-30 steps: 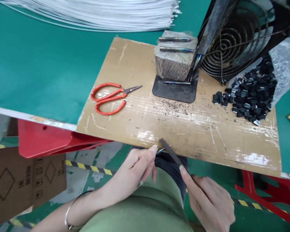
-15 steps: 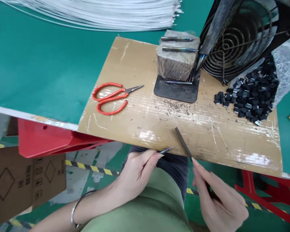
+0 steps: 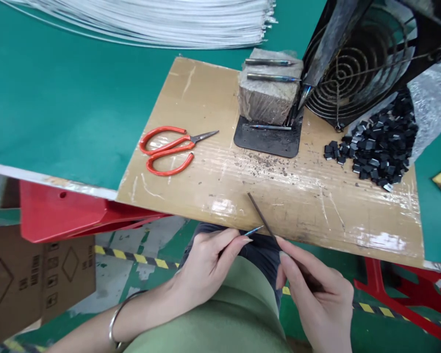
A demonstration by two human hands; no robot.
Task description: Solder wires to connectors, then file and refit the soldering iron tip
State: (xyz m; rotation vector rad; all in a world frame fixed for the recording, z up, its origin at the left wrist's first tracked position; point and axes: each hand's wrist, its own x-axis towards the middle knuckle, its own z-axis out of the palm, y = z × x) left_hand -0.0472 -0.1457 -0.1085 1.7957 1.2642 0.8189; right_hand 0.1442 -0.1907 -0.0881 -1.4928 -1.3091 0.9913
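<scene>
My left hand (image 3: 215, 262) pinches a soldering iron tip (image 3: 254, 230), its pointed bluish end sticking out to the right past the thumb. In my right hand (image 3: 314, 289) is a thin dark flat file (image 3: 260, 212), gripped near its lower end and slanting up to the left. The file's edge lies right beside the point of the tip; whether they touch I cannot tell. Both hands are just off the near edge of a tape-covered cardboard sheet (image 3: 220, 186). Two more such tips (image 3: 272, 77) rest on a plastic-wrapped grey block (image 3: 268, 105), above a black base plate (image 3: 266, 142).
Red-handled scissors (image 3: 169, 149) lie open on the cardboard's left. To the right, a soldering iron (image 3: 325, 51) leans before a black fan (image 3: 338, 78), near a heap of small black parts (image 3: 384, 142). White cables (image 3: 169, 22) lie at the back; a red stool (image 3: 66, 211) stands below.
My right hand has moved left and turned, bringing the file over to the soldering iron tip, with its narrow edge now showing. The left hand stays nearly still.
</scene>
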